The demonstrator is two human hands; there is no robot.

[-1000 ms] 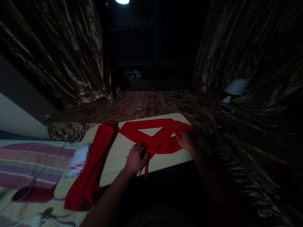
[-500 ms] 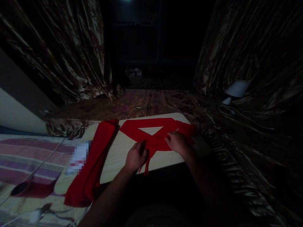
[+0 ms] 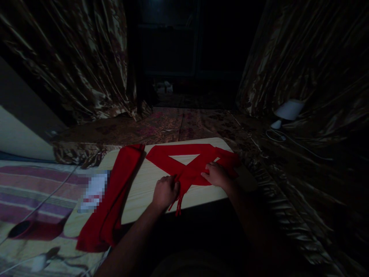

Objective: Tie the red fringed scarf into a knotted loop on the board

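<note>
A red scarf with a fringed end lies on a small pale wood-grain table, laid in a crossed loop with a triangle of tabletop showing through. At the near side, my left hand has its fingers curled on the scarf's edge, just above the fringe. My right hand grips the cloth right of the crossing, with thumb and fingers bent; the fingertips are partly hidden in the dim light. Another folded red cloth lies along the table's left side and hangs over the near edge.
A white printed item, blurred, lies left of the folded cloth. Beside the table, a dark red cylindrical object and a white plug with cables rest on striped bedding. A small white lamp stands at right, before patterned curtains.
My right hand has shifted slightly to the right on the scarf, and the cloth near it has moved a little. My left hand stays almost in place.
</note>
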